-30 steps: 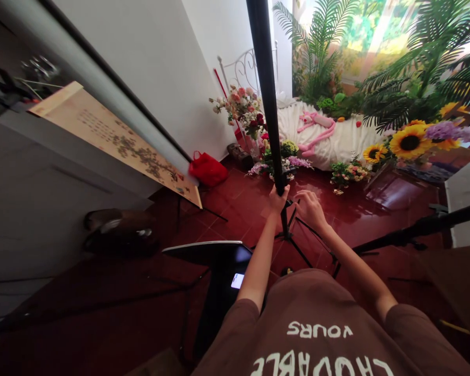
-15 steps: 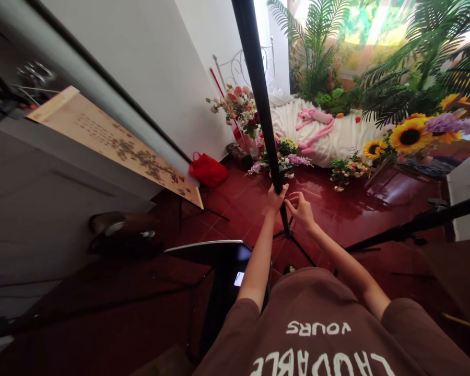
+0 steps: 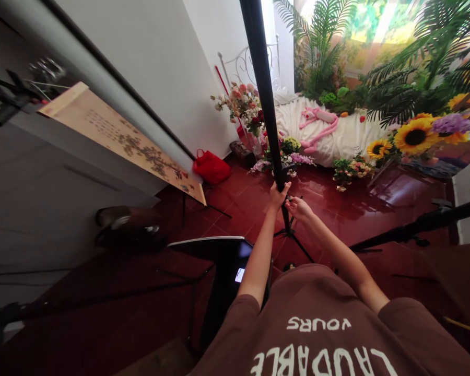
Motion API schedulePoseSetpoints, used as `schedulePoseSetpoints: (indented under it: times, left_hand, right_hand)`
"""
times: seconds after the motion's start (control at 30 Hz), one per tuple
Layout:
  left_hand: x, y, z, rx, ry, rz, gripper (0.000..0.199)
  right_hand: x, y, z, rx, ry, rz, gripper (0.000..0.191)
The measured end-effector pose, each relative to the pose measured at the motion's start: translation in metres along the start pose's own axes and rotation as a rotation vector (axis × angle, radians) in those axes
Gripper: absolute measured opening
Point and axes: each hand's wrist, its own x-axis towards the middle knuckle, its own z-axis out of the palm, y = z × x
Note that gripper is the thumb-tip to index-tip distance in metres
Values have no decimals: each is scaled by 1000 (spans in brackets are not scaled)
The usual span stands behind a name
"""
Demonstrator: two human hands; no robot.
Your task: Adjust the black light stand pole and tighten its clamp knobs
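Note:
My left hand (image 3: 278,195) is wrapped around the black pole of a tall light stand (image 3: 265,94), at about waist height. Close against the pole on its right, my right hand (image 3: 300,208) has thumb and fingers pinched together on a small dark knob (image 3: 289,198) at the stand's side. The fingers partly cover that knob. Below both hands the stand's tripod legs (image 3: 297,244) spread over the red tiled floor (image 3: 235,209).
A dark, glossy surface (image 3: 219,261) with a lit phone-like screen (image 3: 239,274) lies left of my arms. Another black pole (image 3: 419,224) slants in from the right. Beyond are a red bag (image 3: 211,167), a hanging scroll (image 3: 129,146), sunflowers (image 3: 415,137) and a pink plush toy (image 3: 319,117).
My right hand's fingers, raised and apart before, have closed at the pole's side and dropped slightly. My left hand keeps its grip. The view has shifted a little.

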Motion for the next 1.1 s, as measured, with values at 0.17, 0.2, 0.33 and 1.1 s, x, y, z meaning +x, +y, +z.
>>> schedulePoseSetpoints:
  times: [0.17,0.2,0.33,1.1]
  left_hand:
    - [-1,-2,-1,26,-10,27,34]
    - [-1,-2,-1,35,-8,24,35]
    - [-7,0,4,74,63,-27,42]
    - [-211,-18,197,-139,-780,-308,28]
  right_hand:
    - [-4,-7,0,178,-38,172,19]
    - [-7,-8,0,208,-45,192,19]
    - [-25,-10,-15,367,-30,317,19]
    - [-253,-10,-287,365,863,-126,12]
